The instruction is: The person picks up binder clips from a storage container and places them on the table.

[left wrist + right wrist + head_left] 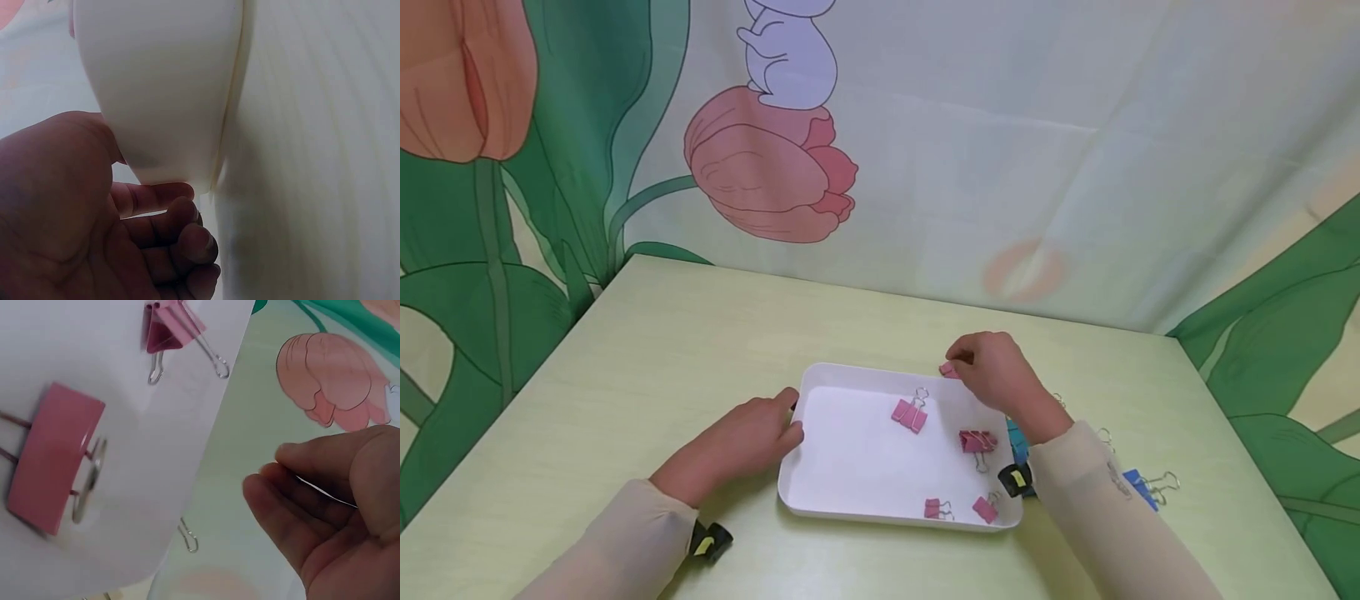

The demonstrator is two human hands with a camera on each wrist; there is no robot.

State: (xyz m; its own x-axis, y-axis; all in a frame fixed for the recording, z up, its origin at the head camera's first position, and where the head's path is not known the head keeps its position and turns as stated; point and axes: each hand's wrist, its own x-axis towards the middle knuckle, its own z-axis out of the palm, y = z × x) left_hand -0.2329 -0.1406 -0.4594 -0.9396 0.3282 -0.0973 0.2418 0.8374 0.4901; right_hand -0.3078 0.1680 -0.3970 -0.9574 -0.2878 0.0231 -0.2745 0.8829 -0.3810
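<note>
A white tray holds several pink binder clips, among them one near its middle and a darker pink one at the right. My left hand grips the tray's left end, thumb at the rim and fingers against the outer wall. Over the far right rim reaches my right hand, close to a pink binder clip just beyond the tray. In the right wrist view its fingers are loosely bent towards the thumb, a gap between them and nothing visible held.
Right of the tray, partly behind my right forearm, lie a teal binder clip and a blue binder clip with wire handles. A printed curtain hangs along the back edge of the pale table.
</note>
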